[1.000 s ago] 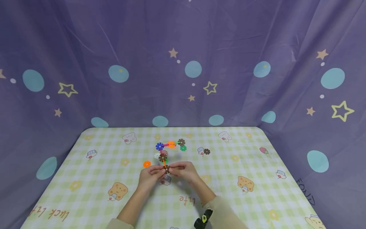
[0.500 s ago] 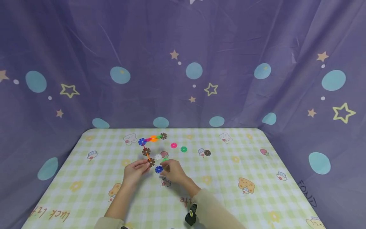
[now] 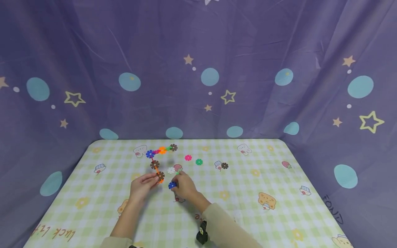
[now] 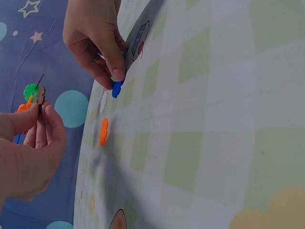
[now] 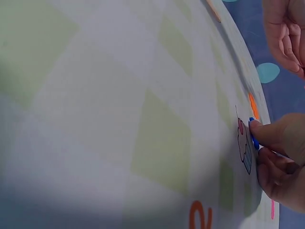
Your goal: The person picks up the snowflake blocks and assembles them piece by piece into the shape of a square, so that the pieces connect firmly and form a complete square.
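Observation:
My left hand [image 3: 141, 187] pinches the lowest brown snowflake disc [image 3: 160, 176] of a linked chain, held above the table. From there the chain runs through an orange link and a brown disc [image 3: 155, 164] up to a blue disc [image 3: 150, 154]. It then turns right through pink, orange and green discs to a brown disc [image 3: 173, 147]. My right hand [image 3: 185, 187] pinches a loose blue disc [image 4: 116, 89] at the tabletop, between thumb and finger. A green disc [image 3: 178, 173] lies partly hidden behind this hand. A loose orange disc [image 4: 104, 132] rests under the chain.
Loose discs lie flat on the checked tablecloth: white [image 3: 171, 170], pink [image 3: 188, 157], green [image 3: 199, 162] and brown [image 3: 224, 165]. A purple patterned curtain [image 3: 248, 103] hangs behind the table's far edge.
Both hands were together at the lowest brown disc. The left hand has carried the chain leftward, uncovering several loose discs. The right hand has let go and taken hold of the blue disc.

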Available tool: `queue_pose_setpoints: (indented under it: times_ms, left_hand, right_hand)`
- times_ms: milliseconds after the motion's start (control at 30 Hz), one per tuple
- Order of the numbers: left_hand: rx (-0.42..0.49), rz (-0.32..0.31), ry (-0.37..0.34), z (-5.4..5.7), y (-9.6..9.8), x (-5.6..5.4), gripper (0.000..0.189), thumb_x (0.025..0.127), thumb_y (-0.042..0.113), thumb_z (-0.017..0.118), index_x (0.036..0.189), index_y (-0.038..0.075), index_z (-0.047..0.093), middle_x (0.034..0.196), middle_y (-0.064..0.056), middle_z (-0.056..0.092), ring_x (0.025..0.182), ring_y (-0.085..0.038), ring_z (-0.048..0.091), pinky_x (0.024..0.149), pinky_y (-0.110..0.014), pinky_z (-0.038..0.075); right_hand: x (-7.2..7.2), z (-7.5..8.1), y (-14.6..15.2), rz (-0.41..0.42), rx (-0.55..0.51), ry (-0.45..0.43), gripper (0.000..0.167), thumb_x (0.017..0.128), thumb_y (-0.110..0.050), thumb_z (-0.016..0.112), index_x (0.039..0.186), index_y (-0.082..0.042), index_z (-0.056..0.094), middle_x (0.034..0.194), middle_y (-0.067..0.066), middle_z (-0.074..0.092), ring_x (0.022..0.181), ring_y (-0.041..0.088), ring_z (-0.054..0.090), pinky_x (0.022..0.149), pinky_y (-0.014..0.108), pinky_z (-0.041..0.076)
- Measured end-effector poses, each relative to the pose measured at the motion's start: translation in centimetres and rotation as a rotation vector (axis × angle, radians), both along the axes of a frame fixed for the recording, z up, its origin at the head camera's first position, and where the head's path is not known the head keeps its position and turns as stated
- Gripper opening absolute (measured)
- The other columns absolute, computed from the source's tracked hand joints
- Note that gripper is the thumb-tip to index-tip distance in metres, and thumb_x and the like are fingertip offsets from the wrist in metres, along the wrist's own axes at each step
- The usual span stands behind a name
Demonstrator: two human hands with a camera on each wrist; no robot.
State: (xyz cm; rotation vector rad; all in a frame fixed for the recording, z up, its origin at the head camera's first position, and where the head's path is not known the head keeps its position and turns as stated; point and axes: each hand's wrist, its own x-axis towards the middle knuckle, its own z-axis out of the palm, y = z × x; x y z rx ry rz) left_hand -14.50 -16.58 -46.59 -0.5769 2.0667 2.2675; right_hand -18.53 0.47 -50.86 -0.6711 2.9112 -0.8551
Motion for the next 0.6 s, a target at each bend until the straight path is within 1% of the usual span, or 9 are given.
queue_pose_setpoints:
  times_ms: [100,200,300,467,600]
  left_hand:
    - [-0.001,-0.001,-0.009,-0.1,0.1,0.1,0.042,0.087,0.000,0.067,0.125,-0.013,0.054,0.074,0.014,0.070,0.070,0.001,0.067,0.076,-0.018,0.060]
    - [0.007,0.003,-0.015,-0.4,0.2,0.1,0.040,0.086,-0.002,0.067,0.123,-0.012,0.056,0.073,0.013,0.070,0.070,0.000,0.068,0.076,-0.019,0.060]
    - [0.019,0.003,-0.010,-0.7,0.4,0.1,0.037,0.086,-0.003,0.066,0.120,-0.012,0.057,0.073,0.011,0.069,0.070,-0.001,0.068,0.074,-0.018,0.060]
    - [-0.001,-0.033,-0.015,-1.0,0.9,0.1,0.038,0.086,-0.003,0.066,0.121,-0.013,0.056,0.076,0.009,0.070,0.070,-0.002,0.068,0.071,-0.016,0.059]
    - [-0.018,-0.057,-0.021,-1.1,1.4,0.1,0.039,0.085,-0.003,0.066,0.121,-0.014,0.055,0.079,0.006,0.071,0.070,-0.003,0.067,0.071,-0.017,0.059]
  right_hand:
    - [0.1,-0.1,0.4,-0.018,-0.094,-0.037,0.026,0.073,-0.014,0.083,0.093,-0.008,0.067,0.082,-0.001,0.063,0.070,0.005,0.053,0.062,0.014,0.048]
    - [0.2,-0.2,0.8,-0.038,-0.194,-0.080,0.024,0.072,-0.008,0.082,0.086,-0.010,0.063,0.072,-0.002,0.060,0.061,0.001,0.046,0.053,0.012,0.042]
    - [0.2,-0.3,1.3,-0.053,-0.245,-0.099,0.018,0.075,-0.006,0.079,0.083,-0.011,0.064,0.069,-0.003,0.061,0.058,-0.001,0.047,0.052,0.011,0.042]
    - [0.5,-0.5,2.3,-0.076,-0.311,-0.105,0.012,0.077,-0.004,0.077,0.083,-0.010,0.068,0.072,0.000,0.068,0.059,-0.002,0.052,0.055,0.012,0.046]
    - [0.6,-0.6,3.1,-0.093,-0.379,-0.105,0.010,0.078,-0.003,0.077,0.084,-0.008,0.073,0.074,0.005,0.073,0.059,-0.001,0.057,0.054,0.013,0.049]
